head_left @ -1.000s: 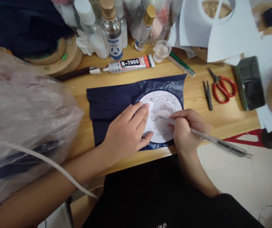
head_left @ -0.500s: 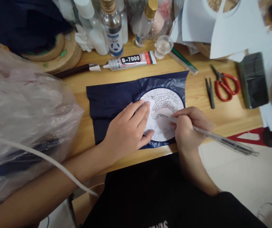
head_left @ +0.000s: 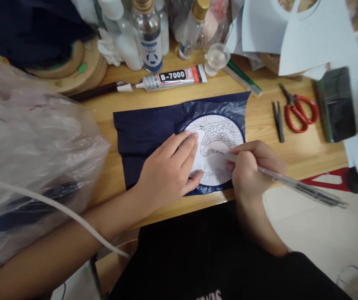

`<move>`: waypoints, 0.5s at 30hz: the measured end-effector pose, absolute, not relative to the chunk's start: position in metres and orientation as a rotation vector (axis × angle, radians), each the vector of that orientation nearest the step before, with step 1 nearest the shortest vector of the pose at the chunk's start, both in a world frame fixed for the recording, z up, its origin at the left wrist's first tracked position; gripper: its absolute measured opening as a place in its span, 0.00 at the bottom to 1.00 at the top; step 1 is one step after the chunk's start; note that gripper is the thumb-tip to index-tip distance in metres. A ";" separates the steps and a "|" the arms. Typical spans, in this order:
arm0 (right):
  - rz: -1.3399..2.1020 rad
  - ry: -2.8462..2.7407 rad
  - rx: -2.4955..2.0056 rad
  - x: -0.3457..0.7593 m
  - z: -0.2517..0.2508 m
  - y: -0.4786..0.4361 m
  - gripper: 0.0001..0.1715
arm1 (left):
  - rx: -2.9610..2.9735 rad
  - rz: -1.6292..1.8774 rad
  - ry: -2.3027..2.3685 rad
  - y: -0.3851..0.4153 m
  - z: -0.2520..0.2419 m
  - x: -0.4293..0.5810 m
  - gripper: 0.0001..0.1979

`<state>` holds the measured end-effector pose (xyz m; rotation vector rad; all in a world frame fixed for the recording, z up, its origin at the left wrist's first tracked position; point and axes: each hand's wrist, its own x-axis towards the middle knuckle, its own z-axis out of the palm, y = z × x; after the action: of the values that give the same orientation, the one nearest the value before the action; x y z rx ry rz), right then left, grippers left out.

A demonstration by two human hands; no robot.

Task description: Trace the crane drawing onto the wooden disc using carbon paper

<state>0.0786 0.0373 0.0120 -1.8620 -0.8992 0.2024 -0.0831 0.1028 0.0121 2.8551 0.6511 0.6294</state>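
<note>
A round white paper [head_left: 218, 166] printed with a crane and waves lies on a dark blue sheet [head_left: 147, 129] near the table's front edge. My left hand [head_left: 172, 166] rests flat on the paper's left side, fingers stretched out and holding nothing. In my right hand [head_left: 252, 168] is a clear-barrelled pen [head_left: 304, 187], gripped between thumb and fingers. Its tip points left at the crane's head; whether it touches the paper I cannot tell. The pen's back end sticks out past the table edge to the lower right.
Behind the sheet lie a B-7000 glue tube [head_left: 174, 78] and a green pen [head_left: 244, 78], with bottles [head_left: 150, 46] further back. To the right are tweezers [head_left: 278, 121], red-handled pliers [head_left: 300, 112] and a phone [head_left: 336, 104]. A clear plastic bag [head_left: 41, 146] fills the left.
My right hand and the pen have shifted slightly right, the pen tip drawing a little away from the crane's head. My left hand stays in place on the paper.
</note>
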 end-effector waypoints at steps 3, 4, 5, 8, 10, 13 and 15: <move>0.191 -0.901 -1.872 0.079 0.012 0.037 0.11 | 2.852 0.638 0.644 0.103 0.012 -0.083 0.23; 0.187 -0.901 -1.876 0.079 0.012 0.037 0.11 | 2.849 0.642 0.644 0.103 0.012 -0.083 0.23; 0.182 -0.899 -1.885 0.079 0.012 0.037 0.11 | 2.847 0.644 0.644 0.103 0.012 -0.083 0.23; 0.175 -0.874 -1.901 0.078 0.011 0.036 0.11 | 2.844 0.634 0.645 0.103 0.012 -0.084 0.23; 0.174 -0.861 -1.901 0.078 0.012 0.036 0.11 | 2.840 0.625 0.649 0.103 0.012 -0.084 0.22; 0.176 -0.861 -1.922 0.078 0.012 0.036 0.11 | 2.831 0.618 0.655 0.103 0.012 -0.084 0.22; 0.169 -0.864 -1.935 0.077 0.013 0.036 0.11 | 2.830 0.614 0.651 0.103 0.012 -0.084 0.22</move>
<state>0.0773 0.0357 0.0130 -1.9352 -0.8644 0.1693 -0.0841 0.1031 0.0122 2.8303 0.6510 0.6139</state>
